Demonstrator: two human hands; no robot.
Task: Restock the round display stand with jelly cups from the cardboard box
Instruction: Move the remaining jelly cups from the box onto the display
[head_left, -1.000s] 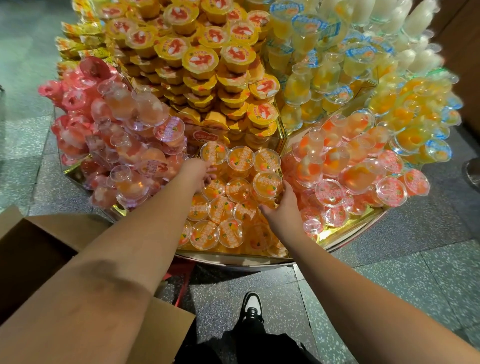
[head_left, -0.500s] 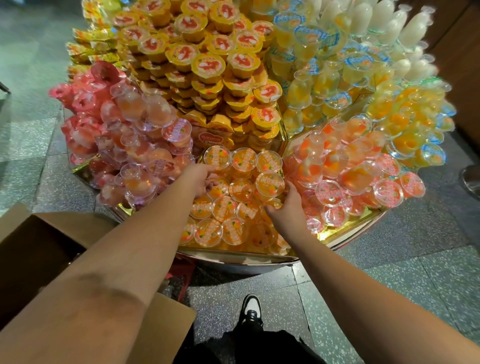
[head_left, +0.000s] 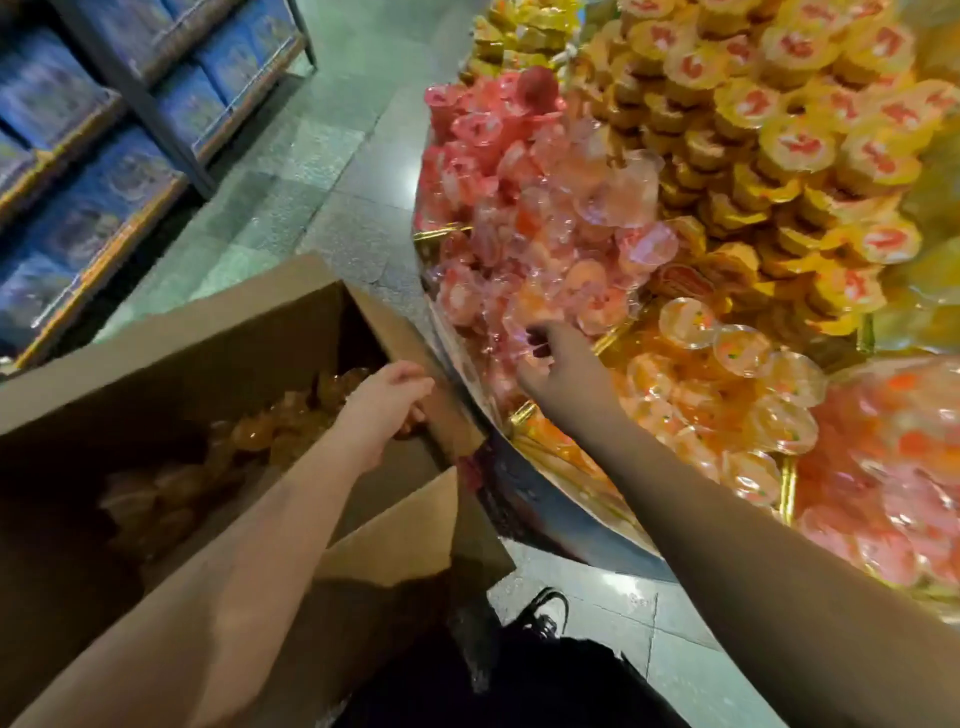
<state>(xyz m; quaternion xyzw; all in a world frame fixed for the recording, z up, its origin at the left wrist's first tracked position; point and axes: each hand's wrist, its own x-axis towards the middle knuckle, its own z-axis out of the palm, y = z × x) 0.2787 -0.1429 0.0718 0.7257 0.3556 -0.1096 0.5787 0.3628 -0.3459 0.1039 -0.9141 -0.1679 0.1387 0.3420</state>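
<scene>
Cardboard now fills the lower left of the frame: the cardboard box (head_left: 171, 343), only a corner of which showed half a second ago, lies open under the camera, which has swung left and down so that the round display stand (head_left: 545, 499) has slid to the right half of the picture. The left hand (head_left: 387, 402), which was resting among the orange cups on the stand, has come away and now reaches into the box at centre frame, fingers curled downward over the amber jelly cups (head_left: 270, 436) heaped inside; whether it holds one I cannot tell. The right hand (head_left: 558, 361) has shifted from the orange cups toward the pink cups (head_left: 524, 244), its fingers curled at their lower edge, and blur hides whether it grips anything. The floor (head_left: 332, 171) is speckled grey-green tile, and blue packages on a shelf rack (head_left: 104, 119) stand at upper left. A black shoe (head_left: 543, 616) shows at bottom centre. On the stand the cups are clear plastic with printed film lids: pink at centre, yellow tubs (head_left: 795, 130) with red marks stacked at upper right, orange cups (head_left: 727, 374) in the section at centre right, all smeared by motion.
</scene>
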